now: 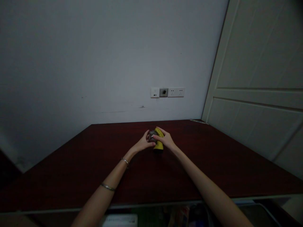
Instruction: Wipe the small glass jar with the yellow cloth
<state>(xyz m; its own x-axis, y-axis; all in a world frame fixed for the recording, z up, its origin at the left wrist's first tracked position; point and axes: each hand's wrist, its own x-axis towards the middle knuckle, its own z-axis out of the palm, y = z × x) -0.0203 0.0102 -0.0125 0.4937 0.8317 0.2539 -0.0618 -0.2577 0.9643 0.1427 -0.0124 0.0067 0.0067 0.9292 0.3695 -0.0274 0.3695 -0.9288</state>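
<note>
Near the middle of the dark red tabletop [94, 164], my two hands meet around a small dark, shiny, rounded object [152, 136], perhaps glass or wrapped in clear film. My left hand [143, 143] curls round its left side, thumb at the front. A soft-looking yellow item, maybe a cloth [159, 145], hangs down with a dark lower end and presses against the rounded object's right side. My right hand [167, 140] grips this yellow piece, its thumb reaching across onto the dark object. Fingers hide part of both things. Two bracelets circle my left forearm.
A pale wall rises behind the table, with a row of sockets and switches [167, 92]. At the right stands a white panelled door [255, 94]. Below the table's front edge, a shelf or drawer holds a white box [120, 220] and several dim items.
</note>
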